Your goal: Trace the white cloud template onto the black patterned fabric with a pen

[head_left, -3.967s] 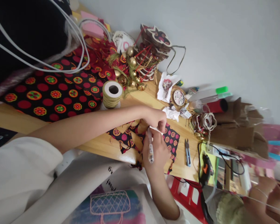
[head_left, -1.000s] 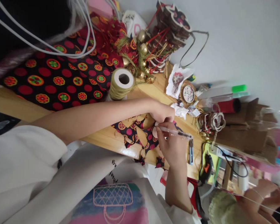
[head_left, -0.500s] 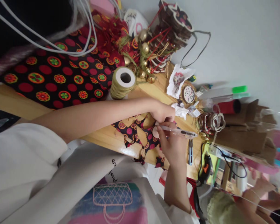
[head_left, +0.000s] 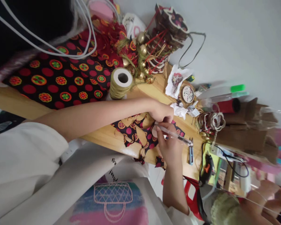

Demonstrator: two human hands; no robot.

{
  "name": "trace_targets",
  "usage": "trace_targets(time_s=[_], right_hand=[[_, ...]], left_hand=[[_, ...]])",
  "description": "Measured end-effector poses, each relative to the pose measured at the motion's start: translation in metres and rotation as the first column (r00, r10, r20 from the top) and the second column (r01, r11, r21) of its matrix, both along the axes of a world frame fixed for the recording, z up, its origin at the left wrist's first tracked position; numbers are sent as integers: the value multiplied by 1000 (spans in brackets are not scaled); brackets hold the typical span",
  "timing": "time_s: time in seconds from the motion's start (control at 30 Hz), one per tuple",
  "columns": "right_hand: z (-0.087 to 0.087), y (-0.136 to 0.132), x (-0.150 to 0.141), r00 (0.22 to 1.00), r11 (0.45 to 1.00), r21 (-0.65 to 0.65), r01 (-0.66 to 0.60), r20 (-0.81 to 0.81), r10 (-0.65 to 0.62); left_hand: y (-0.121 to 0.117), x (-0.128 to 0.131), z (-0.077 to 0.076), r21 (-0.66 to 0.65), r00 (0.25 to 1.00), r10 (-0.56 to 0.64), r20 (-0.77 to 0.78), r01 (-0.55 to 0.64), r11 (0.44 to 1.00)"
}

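Observation:
My right hand is closed around a clear-barrelled pen, its tip end near a pale round disc. Curled fingers of my left hand press down at the upper edge of that disc, though its fingertips are mostly hidden. Beneath both hands lies a piece of dark patterned fabric with red dots and flower shapes, its edges cut ragged. Blue-handled snips rest on the wooden table beside my right hand.
A spool of olive cord stands near my left forearm. Larger patterned cloth spreads beyond it. Gold bells, a round label piece, a glue gun and cardboard surround the work. Another person's arm shows at lower right.
The pen's upper end has swung down and my right hand has turned slightly, showing more fabric beyond it. My left hand stays at the disc. The whole view has shifted a little.

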State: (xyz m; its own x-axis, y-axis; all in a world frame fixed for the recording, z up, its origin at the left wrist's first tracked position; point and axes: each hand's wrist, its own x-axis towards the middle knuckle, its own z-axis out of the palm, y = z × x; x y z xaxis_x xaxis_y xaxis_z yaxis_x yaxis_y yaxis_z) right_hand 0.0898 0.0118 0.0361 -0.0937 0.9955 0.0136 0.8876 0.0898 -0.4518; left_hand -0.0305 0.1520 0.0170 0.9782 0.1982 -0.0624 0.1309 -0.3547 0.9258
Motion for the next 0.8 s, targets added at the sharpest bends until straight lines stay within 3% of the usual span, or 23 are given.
trace_targets(time_s=[0.13, 0.2, 0.3, 0.43, 0.53, 0.6, 0.7, 0.8], right_hand=[[-13, -10, 3, 965, 990, 73, 122, -240, -101], [-22, -13, 3, 885, 969, 76, 235, -429, -181], [-33, -11, 3, 641, 932, -27, 363, -718, -270], [-33, -6, 8, 317, 914, -159, 374, -904, -287], [-23, -5, 23, 140, 890, -141, 434, -965, -221], [-15, -7, 38, 75, 848, -133, 513, -977, -199], [-7, -13, 62, 59, 792, -158, 590, -970, -238], [-7, -20, 80, 77, 775, -192, 603, -952, -296]], left_hand=[[0, -1, -1, 34, 1000, -21, 6, 21, 999], [0, -1, -3, 57, 999, -36, 12, 35, 998], [0, -1, -6, 86, 999, -40, 23, 38, 996], [-1, -2, -10, 133, 999, -37, 28, 33, 990], [-4, -3, -11, 151, 997, -21, 76, 9, 989], [-9, -3, -9, 229, 994, -1, 105, -23, 973], [-26, -3, -3, 456, 995, 29, 97, -70, 887], [-51, -1, 4, 695, 996, 77, 54, -93, 713]])
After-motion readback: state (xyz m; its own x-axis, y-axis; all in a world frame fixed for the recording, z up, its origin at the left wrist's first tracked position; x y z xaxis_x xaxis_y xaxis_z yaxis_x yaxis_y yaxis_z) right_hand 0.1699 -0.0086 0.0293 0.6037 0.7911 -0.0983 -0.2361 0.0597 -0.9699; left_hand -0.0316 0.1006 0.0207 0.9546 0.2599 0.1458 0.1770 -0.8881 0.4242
